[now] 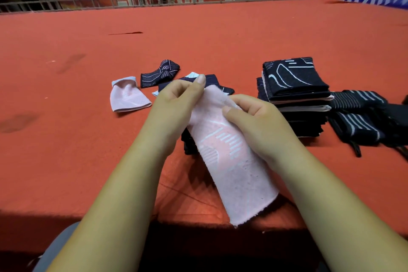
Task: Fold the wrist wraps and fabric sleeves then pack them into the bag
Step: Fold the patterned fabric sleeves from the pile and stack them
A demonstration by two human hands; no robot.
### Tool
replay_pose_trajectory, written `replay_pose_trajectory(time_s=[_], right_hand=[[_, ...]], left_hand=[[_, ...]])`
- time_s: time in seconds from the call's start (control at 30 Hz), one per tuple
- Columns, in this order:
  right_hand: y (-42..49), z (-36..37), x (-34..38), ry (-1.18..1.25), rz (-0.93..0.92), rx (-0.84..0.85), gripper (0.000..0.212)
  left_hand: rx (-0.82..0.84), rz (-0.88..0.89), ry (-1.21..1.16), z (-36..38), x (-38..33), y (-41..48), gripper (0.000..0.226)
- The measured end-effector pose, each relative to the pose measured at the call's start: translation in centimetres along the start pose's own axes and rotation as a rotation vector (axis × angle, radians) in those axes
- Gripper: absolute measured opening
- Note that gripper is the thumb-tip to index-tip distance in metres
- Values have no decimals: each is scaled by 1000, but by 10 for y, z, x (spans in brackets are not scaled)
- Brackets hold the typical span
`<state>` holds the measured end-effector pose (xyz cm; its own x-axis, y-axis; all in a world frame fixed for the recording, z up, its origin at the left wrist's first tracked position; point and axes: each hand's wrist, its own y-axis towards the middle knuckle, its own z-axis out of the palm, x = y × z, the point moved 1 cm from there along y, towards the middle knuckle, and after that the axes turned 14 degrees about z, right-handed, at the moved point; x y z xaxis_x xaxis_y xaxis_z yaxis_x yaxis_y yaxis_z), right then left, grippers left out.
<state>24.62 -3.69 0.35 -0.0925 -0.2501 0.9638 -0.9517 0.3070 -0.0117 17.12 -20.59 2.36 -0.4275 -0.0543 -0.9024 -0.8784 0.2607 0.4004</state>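
Visibly frayed pink sleeve (231, 161) — pale line pattern.

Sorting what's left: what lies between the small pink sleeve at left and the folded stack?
Head view: left hand and right hand pinching a long pink sleeve, dark sleeves beneath.

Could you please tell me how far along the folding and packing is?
Done: a stack of folded sleeves stands on the red table, right of the hands. In hand: the left hand and right hand pinch the top of a pink sleeve, not yet folded. Left: a loose pink piece and a dark patterned sleeve lie beyond, striped wrist wraps lie beside the stack, and no bag is clearly visible.
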Motion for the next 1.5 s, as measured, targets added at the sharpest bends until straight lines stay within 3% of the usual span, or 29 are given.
replay_pose_trajectory(time_s=[0.1, 0.27, 0.3, 0.4, 0.47, 0.57, 0.77, 0.93, 1.1, 1.5], right_hand=[[4, -2, -2, 169, 21, -54, 18], [8, -6, -3, 315, 82, -154, 19], [9, -7, -4, 321, 89, -167, 19], [11, -8, -6, 360, 126, -189, 20], [12, -9, -7, 358, 142, -203, 23], [18, -14, -11, 304, 157, -213, 42], [21, -20, -4, 188, 105, -170, 66], [8, -17, 4, 172, -75, 0, 54], [5, -13, 4, 98, -149, -89, 31], [6, -11, 1, -69, -243, -243, 33]], left_hand=[[44, -93, -129, -5, -5, 1, 39], [431, -253, -201, 1, -19, -15, 11], [457, -256, -201, -1, -18, -14, 20], [491, -208, -152, -8, -7, -6, 89], [472, -160, -123, -9, -3, -3, 105], [416, -39, -102, -9, -4, -3, 90], [264, 150, 4, -11, -3, 1, 38], [118, 198, 3, -10, -4, 3, 40], [53, 215, 30, -10, -6, 4, 38], [-45, 244, 182, -5, -7, 0, 27]])
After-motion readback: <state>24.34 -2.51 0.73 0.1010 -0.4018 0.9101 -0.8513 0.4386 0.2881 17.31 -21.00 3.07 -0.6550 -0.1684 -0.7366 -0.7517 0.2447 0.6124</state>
